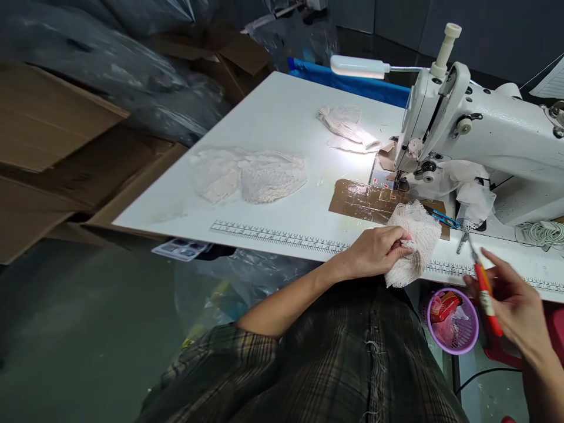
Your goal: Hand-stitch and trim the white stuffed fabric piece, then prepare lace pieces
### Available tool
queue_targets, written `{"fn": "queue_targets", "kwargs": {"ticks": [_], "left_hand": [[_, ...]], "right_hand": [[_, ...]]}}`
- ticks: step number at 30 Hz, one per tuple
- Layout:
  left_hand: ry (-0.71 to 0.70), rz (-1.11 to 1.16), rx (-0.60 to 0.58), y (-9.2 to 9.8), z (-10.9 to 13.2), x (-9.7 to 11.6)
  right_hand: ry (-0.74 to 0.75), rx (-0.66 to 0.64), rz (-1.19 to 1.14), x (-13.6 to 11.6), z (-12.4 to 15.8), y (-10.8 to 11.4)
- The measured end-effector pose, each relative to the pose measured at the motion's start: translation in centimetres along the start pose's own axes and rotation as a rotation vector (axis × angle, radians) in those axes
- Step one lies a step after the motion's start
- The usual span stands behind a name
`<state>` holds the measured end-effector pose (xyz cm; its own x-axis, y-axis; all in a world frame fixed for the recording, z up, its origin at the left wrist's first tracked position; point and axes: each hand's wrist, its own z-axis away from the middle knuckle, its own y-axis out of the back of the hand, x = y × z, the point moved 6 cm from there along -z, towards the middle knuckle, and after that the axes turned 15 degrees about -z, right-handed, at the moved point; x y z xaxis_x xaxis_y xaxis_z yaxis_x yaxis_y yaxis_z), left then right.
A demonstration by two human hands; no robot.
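My left hand is closed on a piece of white lace fabric, pinching its gathered edge over the table's front edge. My right hand, off to the right, holds a slim tool with a red-and-yellow handle. The tool's thin metal end points up and left; its exact kind is unclear. Just beyond the lace lie blue-handled thread snips, partly covered by the fabric. Behind both hands stands a white sewing machine, with sheer white fabric bunched under its arm.
Two more lace pieces, one flat and one crumpled, lie on the white table. A ruler strip runs along its front edge. Below hangs or stands a purple basket with scraps. Cardboard boxes stand left.
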<state>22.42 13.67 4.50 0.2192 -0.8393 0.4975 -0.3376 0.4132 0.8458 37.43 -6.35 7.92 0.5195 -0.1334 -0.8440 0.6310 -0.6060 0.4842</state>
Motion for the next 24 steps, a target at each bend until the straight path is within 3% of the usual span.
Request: {"fn": "queue_targets", "kwargs": {"ticks": [3, 9, 18, 24], "left_hand": [[-0.012, -0.013, 0.001, 0.0, 0.1, 0.1], [0.003, 0.007, 0.004, 0.0, 0.2, 0.1], [-0.007, 0.019, 0.014, 0.1, 0.3, 0.2], [-0.01, 0.023, 0.019, 0.0, 0.4, 0.2]], "right_hand": [[0.16, -0.189, 0.231, -1.2, -0.6, -3.0], [0.403, -0.272, 0.555, -2.1, -0.6, -5.0], [0.548, -0.272, 0.708, -3.8, -0.1, -5.8], [0.444, -0.282, 0.611, -3.6, -0.2, -5.5]]}}
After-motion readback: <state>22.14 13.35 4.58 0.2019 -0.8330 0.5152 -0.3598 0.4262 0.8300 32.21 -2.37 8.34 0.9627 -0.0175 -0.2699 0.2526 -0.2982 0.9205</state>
